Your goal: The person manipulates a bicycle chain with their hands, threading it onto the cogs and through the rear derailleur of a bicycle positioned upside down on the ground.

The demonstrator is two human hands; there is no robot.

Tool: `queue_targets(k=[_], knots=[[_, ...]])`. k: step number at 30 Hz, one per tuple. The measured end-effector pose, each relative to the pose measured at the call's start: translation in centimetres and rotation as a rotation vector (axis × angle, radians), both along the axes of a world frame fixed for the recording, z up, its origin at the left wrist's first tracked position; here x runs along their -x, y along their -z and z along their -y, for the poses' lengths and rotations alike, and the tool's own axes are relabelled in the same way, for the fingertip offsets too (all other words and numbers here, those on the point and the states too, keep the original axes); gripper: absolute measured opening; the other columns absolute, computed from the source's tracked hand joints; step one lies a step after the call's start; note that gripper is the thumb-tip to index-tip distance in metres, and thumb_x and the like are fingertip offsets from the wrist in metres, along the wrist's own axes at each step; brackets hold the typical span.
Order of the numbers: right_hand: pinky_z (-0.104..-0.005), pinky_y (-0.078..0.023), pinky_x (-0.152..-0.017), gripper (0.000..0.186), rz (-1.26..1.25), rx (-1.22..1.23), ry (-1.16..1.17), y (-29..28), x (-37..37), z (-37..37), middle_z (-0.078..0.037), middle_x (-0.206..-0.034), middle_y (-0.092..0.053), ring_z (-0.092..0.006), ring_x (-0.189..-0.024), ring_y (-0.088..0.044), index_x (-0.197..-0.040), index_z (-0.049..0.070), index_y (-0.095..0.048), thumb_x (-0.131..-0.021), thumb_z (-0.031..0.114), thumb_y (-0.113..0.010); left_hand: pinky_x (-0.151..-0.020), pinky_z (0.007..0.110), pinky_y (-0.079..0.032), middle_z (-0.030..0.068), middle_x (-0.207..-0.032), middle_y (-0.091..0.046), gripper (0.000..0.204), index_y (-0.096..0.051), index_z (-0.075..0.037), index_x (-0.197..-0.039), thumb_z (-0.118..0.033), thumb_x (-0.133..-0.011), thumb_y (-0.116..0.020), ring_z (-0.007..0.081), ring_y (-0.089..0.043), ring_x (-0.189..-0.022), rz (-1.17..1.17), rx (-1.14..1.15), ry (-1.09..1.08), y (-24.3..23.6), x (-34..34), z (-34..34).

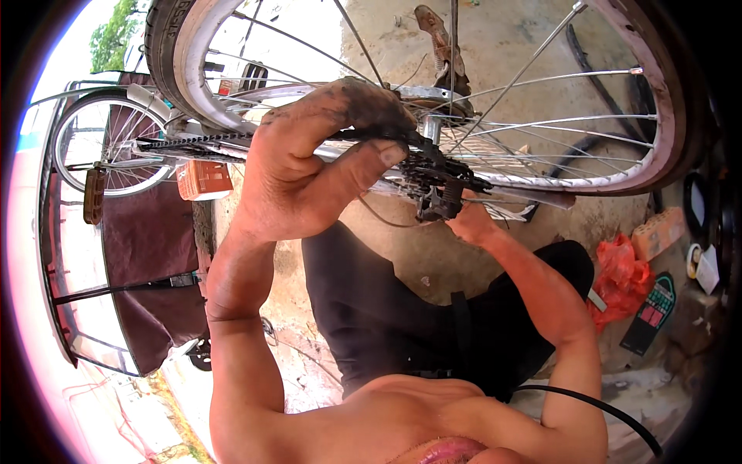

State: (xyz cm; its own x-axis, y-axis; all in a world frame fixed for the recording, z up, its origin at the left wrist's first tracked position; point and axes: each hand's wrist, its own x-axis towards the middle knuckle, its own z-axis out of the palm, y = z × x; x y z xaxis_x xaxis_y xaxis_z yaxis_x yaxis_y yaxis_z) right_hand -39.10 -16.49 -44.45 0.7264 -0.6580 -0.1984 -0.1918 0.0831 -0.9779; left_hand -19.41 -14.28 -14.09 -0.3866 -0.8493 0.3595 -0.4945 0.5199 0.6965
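Wheel: the big spoked wheel [663, 93] is seen across the upper part; its rim is pale and scuffed, its tyre black rubber, its spokes thin shiny metal.
Chain: the dark, toothed-looking chain [201, 139] is stretched left to right, its long axis almost level, and is led into the sprockets past the left hand.
Left hand: the left hand [328, 158] is placed nearest to the chain; thumb and greasy black fingers are kept narrow, with the chain pinched between.
Sprocket cluster: the ridged, round, oily sprocket cluster [433, 166] is found just right of the left thumb tip.
Right hand: the right hand [473, 223] is set below and right of the sprockets; its fingertips are partly hidden, so what is held cannot be told.
Derailleur: the small blackened derailleur [444, 205] is situated between both hands.
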Motion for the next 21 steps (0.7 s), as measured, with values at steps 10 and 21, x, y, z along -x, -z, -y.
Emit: queue_targets(k=[10, 21], knots=[[-0.0304, -0.050, -0.094, 0.038, 0.013, 0.140, -0.005, 0.3, -0.1, 0.0, -0.007, -0.120, -0.068, -0.0134, -0.106, -0.062, -0.129, 0.003, -0.062, -0.095, 0.019, -0.068, -0.082, 0.036, -0.061, 0.0177, -0.111, -0.064, 0.021, -0.065, 0.011, -0.108, 0.008, -0.087, -0.070, 0.0240, -0.065, -0.100, -0.015, -0.066, -0.043, -0.2, 0.5, -0.3], [-0.0306, -0.051, -0.091, 0.037, 0.106, 0.140, -0.009, 1.5, -0.1, 0.2, -0.007, -0.123, -0.068, -0.0142, -0.104, -0.064, -0.127, 0.005, -0.064, -0.094, 0.022, -0.068, -0.081, 0.030, -0.054, 0.0132, -0.099, -0.072, 0.017, -0.071, 0.006, -0.099, 0.006, -0.082, -0.072, 0.0199, -0.068, -0.091, -0.210, -0.152, -0.239, 0.3, 1.4, -0.5]])
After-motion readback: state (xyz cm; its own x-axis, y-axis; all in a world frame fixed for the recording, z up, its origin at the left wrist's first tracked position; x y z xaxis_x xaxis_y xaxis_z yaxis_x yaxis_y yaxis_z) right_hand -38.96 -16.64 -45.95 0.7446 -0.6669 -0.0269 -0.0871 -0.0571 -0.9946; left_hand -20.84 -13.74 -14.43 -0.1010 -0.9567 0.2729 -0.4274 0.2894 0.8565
